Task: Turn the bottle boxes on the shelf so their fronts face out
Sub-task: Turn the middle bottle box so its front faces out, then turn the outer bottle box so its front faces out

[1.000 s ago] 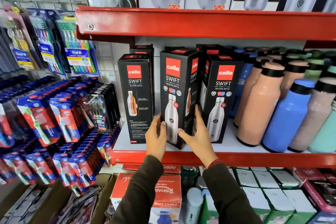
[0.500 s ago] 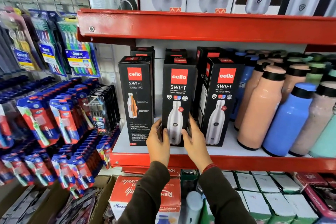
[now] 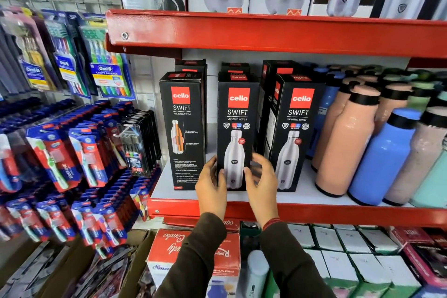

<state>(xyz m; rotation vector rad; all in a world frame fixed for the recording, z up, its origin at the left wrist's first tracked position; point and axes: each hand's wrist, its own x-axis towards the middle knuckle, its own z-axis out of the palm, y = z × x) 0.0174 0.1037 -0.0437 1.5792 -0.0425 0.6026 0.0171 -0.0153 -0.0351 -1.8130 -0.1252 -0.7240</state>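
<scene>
Middle bottle box (image 3: 237, 128) stood upright on the white shelf (image 3: 302, 195), front row, btwn the left box (image 3: 183, 128) and right box (image 3: 296, 130); its front w/ silver bottle pic faced out. Left hand (image 3: 211, 186) cupped the box's lower left edge, thumb on the front face, other fingers hidden behind the side. Right hand (image 3: 262, 181) was at the lower right edge, fingers loosely spread and curled; contact hard to tell. Left box showed a different face. Loose bottles (image 3: 348, 143) stood further right.

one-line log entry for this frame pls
hands: left hand, right hand flank middle box | middle box: front out | left box: other face out
</scene>
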